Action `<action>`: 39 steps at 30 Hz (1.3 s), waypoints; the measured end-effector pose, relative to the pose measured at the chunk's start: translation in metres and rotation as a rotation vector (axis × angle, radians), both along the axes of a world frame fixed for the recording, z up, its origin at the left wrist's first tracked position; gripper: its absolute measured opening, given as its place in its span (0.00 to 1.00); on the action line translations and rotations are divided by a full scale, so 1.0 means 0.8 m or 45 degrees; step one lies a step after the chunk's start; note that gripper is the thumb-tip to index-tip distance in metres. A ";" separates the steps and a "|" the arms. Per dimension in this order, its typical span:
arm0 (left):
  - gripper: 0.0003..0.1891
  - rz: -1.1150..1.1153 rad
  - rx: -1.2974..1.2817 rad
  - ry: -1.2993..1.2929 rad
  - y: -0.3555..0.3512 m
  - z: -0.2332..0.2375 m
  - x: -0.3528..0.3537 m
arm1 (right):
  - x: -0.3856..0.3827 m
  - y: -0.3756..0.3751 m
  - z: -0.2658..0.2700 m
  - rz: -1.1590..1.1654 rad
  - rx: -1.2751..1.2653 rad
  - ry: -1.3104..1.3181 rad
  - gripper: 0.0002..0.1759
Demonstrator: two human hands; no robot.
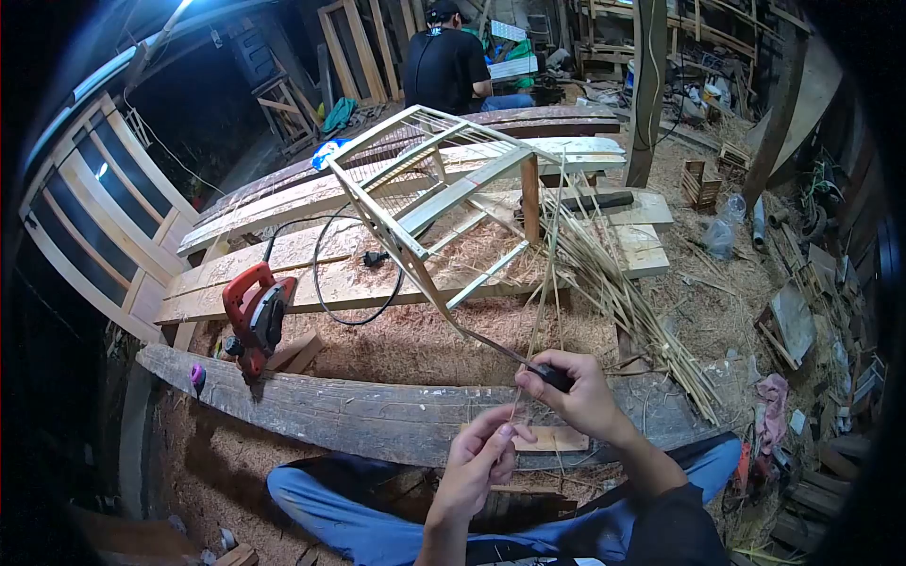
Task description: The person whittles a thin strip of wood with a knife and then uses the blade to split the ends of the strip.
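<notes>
Plank [321, 406], near edge: your left hand [479, 459] pinches a strip [516, 407], right hand [583, 394] grips a knife [552, 377]; apparently shaving, any next stroke needs tension.

So we've got a black-handled knife [505, 351] with a narrow blade pointing away and off to our left, plus a skinny pale strip [517, 404] held steeply upright, just beside the handle.

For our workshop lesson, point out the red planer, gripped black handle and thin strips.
Red planer [268, 324], head view: dark side of body.
Black handle [555, 377], head view: exposed middle.
Thin strips [627, 308], head view: middle of the bundle.
</notes>
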State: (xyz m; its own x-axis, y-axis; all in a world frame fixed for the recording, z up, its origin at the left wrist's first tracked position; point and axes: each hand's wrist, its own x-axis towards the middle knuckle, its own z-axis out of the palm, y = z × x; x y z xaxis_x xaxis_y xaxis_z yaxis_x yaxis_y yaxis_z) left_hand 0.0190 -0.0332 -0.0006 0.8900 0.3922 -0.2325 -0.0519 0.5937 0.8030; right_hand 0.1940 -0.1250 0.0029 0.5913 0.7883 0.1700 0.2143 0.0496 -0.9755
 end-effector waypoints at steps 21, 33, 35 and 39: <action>0.11 0.349 0.145 -0.048 0.000 -0.008 -0.006 | -0.005 0.001 0.009 0.134 0.105 -1.043 0.20; 0.15 0.296 0.384 0.004 -0.007 0.002 -0.021 | 0.006 -0.013 0.028 0.064 0.145 -1.219 0.19; 0.14 0.322 0.368 -0.025 -0.008 0.007 -0.017 | 0.009 -0.015 0.028 0.036 0.135 -1.255 0.20; 0.13 0.260 0.303 -0.076 0.002 0.004 -0.021 | 0.019 -0.019 0.022 -0.064 0.135 -1.254 0.21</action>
State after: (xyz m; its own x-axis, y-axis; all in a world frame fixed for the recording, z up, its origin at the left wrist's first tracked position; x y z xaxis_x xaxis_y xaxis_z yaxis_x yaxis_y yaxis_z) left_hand 0.0022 -0.0314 0.0029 0.7964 0.6016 -0.0625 -0.2018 0.3618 0.9102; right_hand 0.2096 -0.1403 0.0202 0.1805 0.7183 0.6719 0.9312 0.0952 -0.3520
